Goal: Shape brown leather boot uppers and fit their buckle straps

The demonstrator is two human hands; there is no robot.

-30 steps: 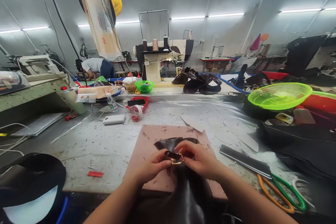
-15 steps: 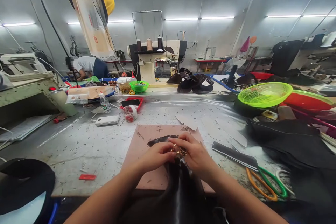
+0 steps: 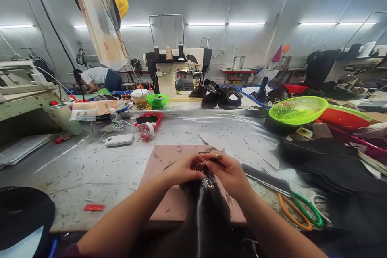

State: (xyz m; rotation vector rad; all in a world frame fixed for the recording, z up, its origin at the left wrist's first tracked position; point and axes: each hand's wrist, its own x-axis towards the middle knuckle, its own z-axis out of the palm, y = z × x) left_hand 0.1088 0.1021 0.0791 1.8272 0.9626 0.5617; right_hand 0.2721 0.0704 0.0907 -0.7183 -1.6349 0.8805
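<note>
Glossy dark material (image 3: 211, 205) is lying partly over the pink board (image 3: 172, 207) and running down past its near edge, with a gold-rimmed fitting (image 3: 208, 183) showing on its upper part. Both hands are working close together just above that fitting. The left hand (image 3: 189, 169) is bending its fingers in narrowly around a gold ring (image 3: 199, 167), while the right hand (image 3: 226, 170) is pinching a small shiny piece (image 3: 217, 157) between its fingers; where the ring and the material are meeting is hidden by the fingertips.

The board is resting on the pale, scuffed surface (image 3: 121, 169). To the right, scissors (image 3: 294, 211) with orange and green handles are lying beneath or against a dark strip (image 3: 266, 179), and dark fabric (image 3: 317, 161) is spreading beyond them. Pale cut pieces (image 3: 211, 141) are lying behind the board. On the left, a red scrap (image 3: 94, 207) is lying alone, and farther back a white device (image 3: 119, 140) is sitting near a clear bottle (image 3: 116, 121) and a red tray (image 3: 157, 123) holding a phone (image 3: 146, 119). Behind the surface, a sewing machine (image 3: 167, 78) is standing, and another person (image 3: 96, 78) is bending over in the left background.
</note>
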